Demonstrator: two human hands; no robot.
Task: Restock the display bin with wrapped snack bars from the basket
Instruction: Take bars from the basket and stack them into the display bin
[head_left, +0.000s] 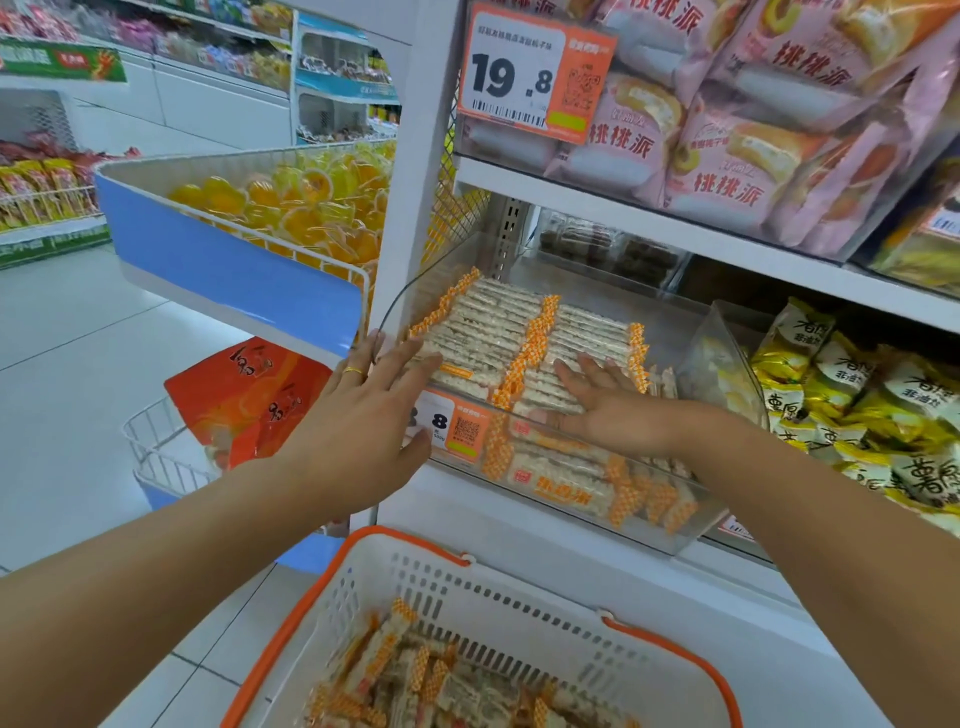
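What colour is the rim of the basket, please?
Orange, on a white basket; the head view shows it.

Clear glossy plastic bin (670, 540); perforated matt plastic basket (519, 597).

Retail snack shop. White shelving (597, 200) stacked with packaged cakes (737, 135), orange price tag (530, 70) reading 19.8, aisle bins of wrapped sweets (291, 202), tiled floor (78, 338), shopping basket (467, 597).

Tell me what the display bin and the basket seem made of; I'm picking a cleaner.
Display bin: clear glossy plastic, probably acrylic; the bars show through its walls. Basket: white matte moulded plastic with punched slots and an orange rim.
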